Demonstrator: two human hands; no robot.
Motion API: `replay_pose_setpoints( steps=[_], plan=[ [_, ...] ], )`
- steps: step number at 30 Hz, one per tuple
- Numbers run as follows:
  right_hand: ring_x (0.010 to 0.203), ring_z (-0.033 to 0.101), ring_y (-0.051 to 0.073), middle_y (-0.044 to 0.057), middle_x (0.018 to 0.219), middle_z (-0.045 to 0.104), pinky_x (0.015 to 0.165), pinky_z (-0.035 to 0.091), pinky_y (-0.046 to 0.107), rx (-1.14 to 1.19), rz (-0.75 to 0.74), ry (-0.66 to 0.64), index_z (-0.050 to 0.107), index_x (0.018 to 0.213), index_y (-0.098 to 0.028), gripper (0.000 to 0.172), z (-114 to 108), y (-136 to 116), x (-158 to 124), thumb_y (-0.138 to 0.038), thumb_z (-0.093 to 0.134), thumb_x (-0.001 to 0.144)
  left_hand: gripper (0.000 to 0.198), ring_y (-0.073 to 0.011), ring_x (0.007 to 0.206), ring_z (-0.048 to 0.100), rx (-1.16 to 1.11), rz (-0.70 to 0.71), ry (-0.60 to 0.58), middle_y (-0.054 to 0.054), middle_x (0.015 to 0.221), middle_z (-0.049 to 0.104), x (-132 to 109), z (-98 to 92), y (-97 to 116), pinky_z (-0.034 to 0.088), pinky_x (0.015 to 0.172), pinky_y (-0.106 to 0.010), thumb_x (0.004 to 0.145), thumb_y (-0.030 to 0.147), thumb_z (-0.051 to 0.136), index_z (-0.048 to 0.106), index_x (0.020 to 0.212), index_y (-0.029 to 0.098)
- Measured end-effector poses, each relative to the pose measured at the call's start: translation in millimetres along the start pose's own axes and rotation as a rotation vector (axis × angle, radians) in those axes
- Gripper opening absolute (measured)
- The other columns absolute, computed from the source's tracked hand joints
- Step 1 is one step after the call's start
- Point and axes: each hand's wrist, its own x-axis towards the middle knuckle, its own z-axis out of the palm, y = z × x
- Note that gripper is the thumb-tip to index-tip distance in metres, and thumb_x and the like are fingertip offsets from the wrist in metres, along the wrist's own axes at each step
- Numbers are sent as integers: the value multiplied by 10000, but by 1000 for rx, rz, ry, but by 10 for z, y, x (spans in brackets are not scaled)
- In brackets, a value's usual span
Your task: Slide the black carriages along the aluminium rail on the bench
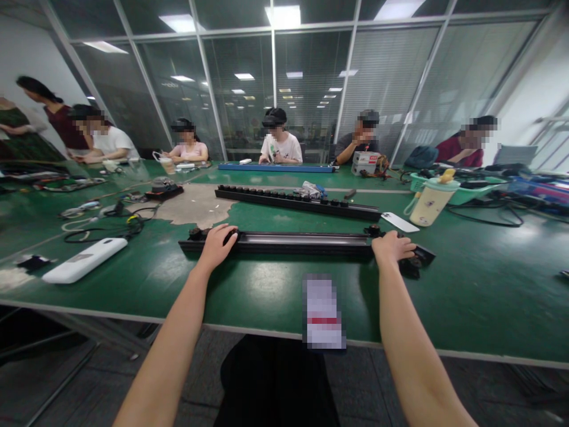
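In front of me a long black rail (302, 250) lies across the table, with a shiny strip along its top and round black knobs near its ends. Toward its left end my left hand (217, 246) is closed over the rail, fingers curled onto a dark part there. My right hand (392, 246) grips the rail's right end with bent fingers; what lies under them is partly hidden. Just past it, a black piece (422, 256) sticks out to the right. A second black rail (297, 204), carrying a row of round knobs, lies behind the first.
A phone (324, 311) lies at the front edge of the green table (262, 290). On the left are a white power bank (84, 261) and cables (128, 222). To the right stand a cream cup (430, 203) and a white card-like slab (400, 222). Several people sit opposite.
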Motion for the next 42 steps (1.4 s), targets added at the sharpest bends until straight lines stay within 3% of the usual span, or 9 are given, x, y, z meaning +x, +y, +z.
replay_pose_setpoints(
  steps=[3, 6, 10, 13, 16, 19, 22, 26, 42],
  plan=[
    [1309, 428, 461, 362, 1374, 475, 1038, 326, 659, -14, 6, -19, 666, 1207, -71, 401, 40, 4, -23, -225, 508, 873, 489, -301, 1347, 547, -4, 0, 1, -120, 1300, 714, 3, 4, -3, 371, 1200, -510, 1001, 520, 412, 692, 1235, 195],
    [1321, 398, 474, 363, 1418, 430, 1030, 304, 690, 13, -17, 41, 659, 1178, -87, 370, 70, -6, -50, -267, 517, 887, 497, -297, 1352, 543, -10, -3, -2, -118, 1298, 716, 4, 8, -7, 370, 1202, -509, 998, 526, 410, 692, 1239, 194],
    [1276, 397, 453, 320, 1361, 458, 1005, 314, 666, 112, -206, 218, 619, 1202, -110, 379, 26, -84, -89, -343, 510, 923, 505, -298, 1361, 537, -12, -9, -7, -123, 1305, 712, 2, 7, -5, 366, 1205, -511, 998, 530, 411, 690, 1243, 188],
    [1233, 417, 420, 278, 1332, 469, 969, 348, 593, 143, -389, 259, 603, 1244, -130, 398, -52, -185, -144, -367, 484, 946, 493, -293, 1359, 539, -14, -10, -7, -110, 1307, 713, 1, 3, -1, 369, 1203, -508, 998, 529, 411, 688, 1244, 204],
    [1173, 454, 378, 245, 1273, 511, 920, 373, 504, 139, -594, 200, 620, 1185, -143, 372, -123, -286, -244, -390, 445, 969, 485, -290, 1360, 538, -15, -14, -9, -102, 1307, 714, 2, 1, 1, 369, 1204, -504, 997, 528, 411, 688, 1240, 211],
    [1037, 547, 295, 167, 1061, 628, 849, 388, 378, 81, -763, 11, 641, 1004, -159, 314, -186, -374, -386, -362, 402, 993, 491, -291, 1362, 536, -14, -15, -14, -102, 1305, 714, 1, -1, 5, 366, 1206, -504, 998, 531, 409, 687, 1240, 206],
    [846, 609, 234, 114, 872, 683, 721, 367, 307, -40, -778, -196, 665, 863, -189, 444, -247, -450, -540, -459, 358, 1036, 492, -289, 1367, 532, -18, -18, -15, -99, 1305, 714, -3, -6, 16, 363, 1208, -506, 1002, 535, 401, 686, 1242, 213],
    [855, 675, 231, 124, 875, 740, 695, 373, 283, -167, -833, -311, 733, 840, -202, 580, -297, -520, -686, -530, 308, 1058, 498, -291, 1367, 531, -20, -21, -9, -109, 1305, 713, -10, -20, 33, 365, 1206, -514, 1004, 535, 395, 688, 1241, 209],
    [944, 721, 260, 132, 995, 770, 762, 446, 303, -330, -945, -387, 763, 967, -206, 548, -304, -553, -815, -532, 333, 1063, 423, -299, 1455, 449, 39, 19, 44, -122, 1289, 709, -62, 35, 101, 314, 1242, -551, 1029, 421, 383, 675, 1233, 193]
  ],
)
